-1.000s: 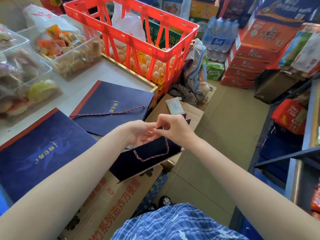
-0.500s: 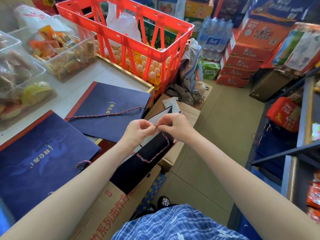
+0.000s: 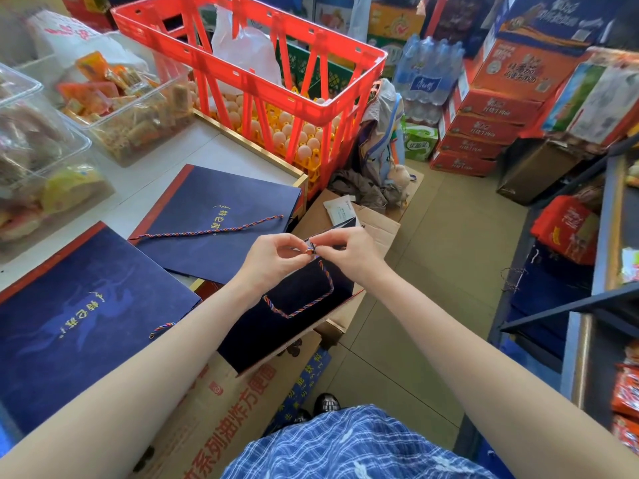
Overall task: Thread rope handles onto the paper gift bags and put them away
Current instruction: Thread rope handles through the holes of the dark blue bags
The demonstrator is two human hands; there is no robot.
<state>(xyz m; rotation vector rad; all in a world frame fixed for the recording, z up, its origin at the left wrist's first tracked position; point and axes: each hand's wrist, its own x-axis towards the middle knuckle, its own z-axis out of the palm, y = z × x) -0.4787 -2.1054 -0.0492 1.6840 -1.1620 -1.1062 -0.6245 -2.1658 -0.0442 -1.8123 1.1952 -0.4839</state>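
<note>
A dark blue paper gift bag [image 3: 283,316] hangs in the air over the cardboard boxes, its mouth up by my hands. A twisted red-and-blue rope handle [image 3: 304,302] loops across its face. My left hand [image 3: 273,257] and my right hand [image 3: 349,252] meet at the bag's top edge, and both pinch the rope's end between fingertips. Two more flat blue bags lie on the white counter: one [image 3: 221,219] with a loose rope [image 3: 211,230] across it, one [image 3: 65,319] nearer me with a rope end [image 3: 161,329] peeking out.
A red crate [image 3: 256,81] with eggs stands at the counter's far end. Clear snack tubs [image 3: 131,108] sit at the left. Open cardboard boxes [image 3: 373,223] lie below the bag. Stacked red cartons [image 3: 484,126] and a shelf [image 3: 587,305] line the right side of the aisle.
The held bag has tilted up and its mouth has risen with my hands. The rope's end now shows between my fingertips. The view has shifted a little down and left.
</note>
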